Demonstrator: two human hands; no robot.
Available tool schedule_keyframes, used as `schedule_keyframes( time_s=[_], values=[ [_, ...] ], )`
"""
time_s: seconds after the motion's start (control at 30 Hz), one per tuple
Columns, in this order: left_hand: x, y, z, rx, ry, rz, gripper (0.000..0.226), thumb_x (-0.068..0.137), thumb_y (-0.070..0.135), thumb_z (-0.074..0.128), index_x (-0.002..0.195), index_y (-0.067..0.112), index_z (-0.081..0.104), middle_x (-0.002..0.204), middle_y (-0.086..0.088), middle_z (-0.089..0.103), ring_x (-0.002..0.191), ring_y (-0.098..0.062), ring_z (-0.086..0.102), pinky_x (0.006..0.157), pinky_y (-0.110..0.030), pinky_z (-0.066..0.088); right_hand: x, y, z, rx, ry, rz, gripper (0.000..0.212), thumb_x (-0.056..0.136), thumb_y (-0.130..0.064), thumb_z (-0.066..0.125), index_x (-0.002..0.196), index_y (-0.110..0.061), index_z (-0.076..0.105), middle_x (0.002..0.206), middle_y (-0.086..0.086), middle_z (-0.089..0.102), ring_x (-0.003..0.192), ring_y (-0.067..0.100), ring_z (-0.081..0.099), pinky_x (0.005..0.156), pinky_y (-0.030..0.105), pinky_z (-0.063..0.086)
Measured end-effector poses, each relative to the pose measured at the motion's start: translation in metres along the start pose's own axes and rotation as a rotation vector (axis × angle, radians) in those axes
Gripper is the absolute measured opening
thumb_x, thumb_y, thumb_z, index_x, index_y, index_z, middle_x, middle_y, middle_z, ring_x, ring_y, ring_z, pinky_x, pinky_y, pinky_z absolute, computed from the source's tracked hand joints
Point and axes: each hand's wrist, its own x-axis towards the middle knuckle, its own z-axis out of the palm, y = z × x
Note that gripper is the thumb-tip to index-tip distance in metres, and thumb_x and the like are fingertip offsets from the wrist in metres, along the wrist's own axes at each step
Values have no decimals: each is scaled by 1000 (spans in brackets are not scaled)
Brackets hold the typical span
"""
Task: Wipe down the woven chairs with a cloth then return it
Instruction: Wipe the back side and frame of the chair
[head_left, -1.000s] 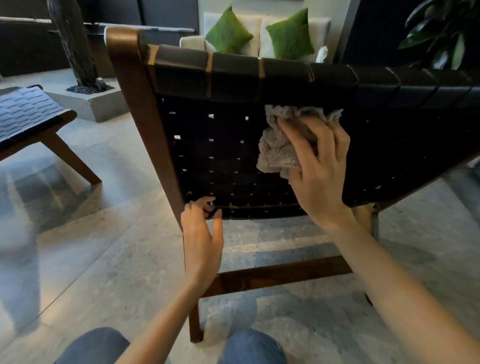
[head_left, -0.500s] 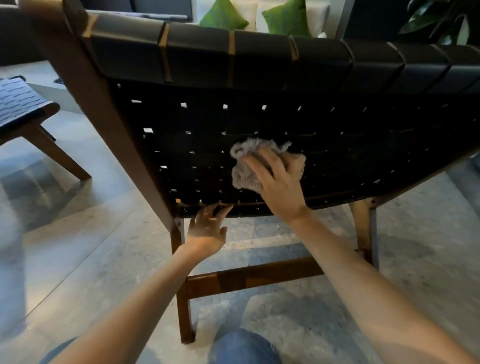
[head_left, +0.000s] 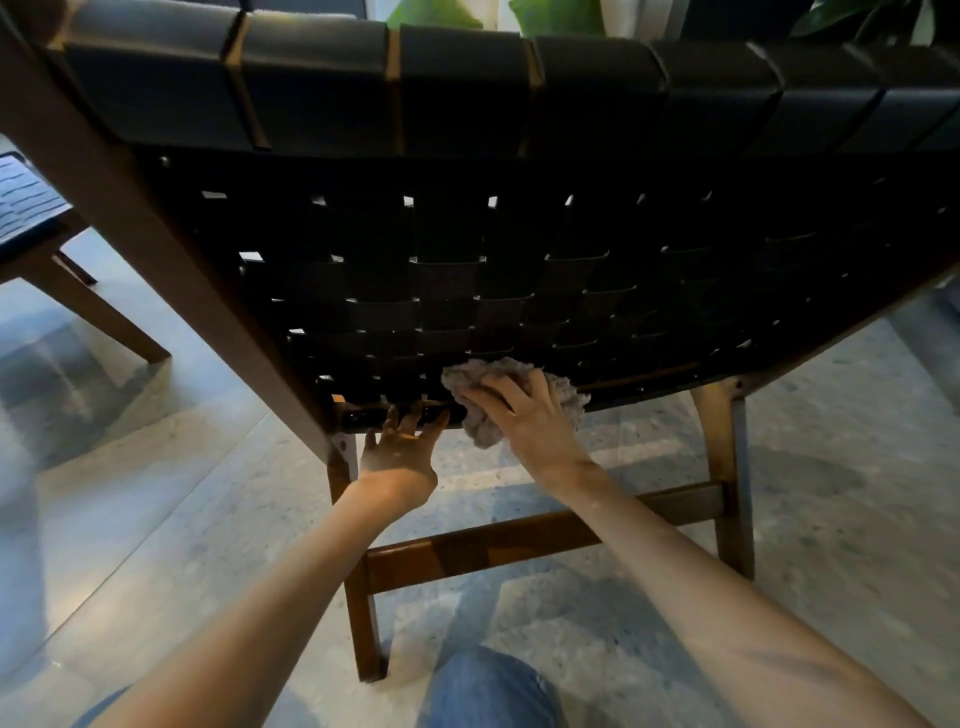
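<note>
Fingers (head_left: 489, 399) (right hand (head_left: 530, 422)) apparently pressing cloth (head_left: 485, 370).

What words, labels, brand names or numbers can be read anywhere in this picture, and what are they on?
None: no readable text shows anywhere.
The woven chair, its wooden frame, the cloth under the right hand, the second chair at the left, the green cushions and the floor carry no visible lettering, tag or number.
</note>
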Motion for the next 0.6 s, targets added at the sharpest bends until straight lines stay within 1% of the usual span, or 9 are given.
schedule_keyframes(
  time_s=[0.07, 0.17, 0.23, 0.27, 0.4, 0.47, 0.5, 0.57, 0.6],
  values=[
    [0, 3, -2, -27, 4, 11, 68, 99, 15, 39, 150, 35, -2, 159, 2, -13, 146, -24, -9, 118, -42, 3, 0, -1, -32, -22, 144, -21, 67, 78, -3, 71, 134, -25, 42, 128, 1, 38, 110, 29, 39, 88, 49, 52],
    [0, 17, -3, -85, 28, 54, 63, 99, 16, 38, 151, 33, 7, 159, 3, -7, 147, -24, -4, 118, -39, 10, 12, 3, -91, -106, 457, -59, 38, 97, -11, 57, 132, -21, 47, 126, -1, 40, 110, 26, 36, 90, 37, 47],
    [0, 30, -4, -117, 34, 104, 59, 100, 17, 37, 151, 32, 10, 160, 4, -2, 147, -24, 1, 119, -37, 12, 27, 14, -123, -146, 640, -59, 31, 98, -13, 57, 128, -18, 52, 123, -1, 41, 109, 26, 36, 92, 33, 45],
    [1, 38, -5, -130, 39, 120, 58, 100, 17, 36, 151, 31, 12, 159, 6, 2, 147, -23, 3, 119, -36, 13, 35, 20, -136, -162, 695, -51, 30, 98, -12, 57, 127, -17, 54, 122, -1, 42, 108, 26, 36, 93, 32, 44],
    [8, 58, -6, -150, 63, 113, 56, 98, 17, 37, 149, 32, 20, 155, 0, 23, 141, -26, 23, 114, -36, 26, 64, 37, -155, -174, 775, -45, 29, 100, -5, 48, 124, -17, 60, 122, -1, 42, 108, 28, 38, 89, 42, 48],
    [12, 63, -6, -116, 66, 104, 58, 97, 16, 40, 149, 33, 21, 153, -4, 27, 136, -29, 32, 110, -38, 33, 72, 40, -151, -101, 790, -40, 34, 94, 3, 54, 120, -16, 63, 122, 0, 41, 108, 29, 39, 96, 34, 43],
    [14, 64, -6, -91, 63, 102, 60, 96, 15, 41, 149, 33, 20, 153, -6, 26, 132, -30, 36, 108, -38, 36, 73, 40, -147, -79, 790, -31, 42, 88, 8, 58, 120, -17, 60, 122, 0, 41, 107, 28, 39, 99, 29, 38],
    [15, 66, -9, -29, 71, 102, 63, 94, 14, 43, 149, 34, 20, 151, -8, 27, 126, -30, 43, 103, -37, 42, 68, 44, -133, -78, 746, -48, 55, 78, 15, 61, 120, -20, 52, 123, 0, 41, 104, 27, 39, 97, 24, 33],
    [15, 66, -9, 5, 89, 107, 63, 94, 14, 44, 149, 34, 21, 148, -8, 31, 123, -29, 46, 100, -36, 44, 62, 48, -122, -85, 694, -73, 58, 76, 16, 61, 120, -21, 50, 123, 0, 41, 102, 27, 38, 94, 24, 34]
  ],
)
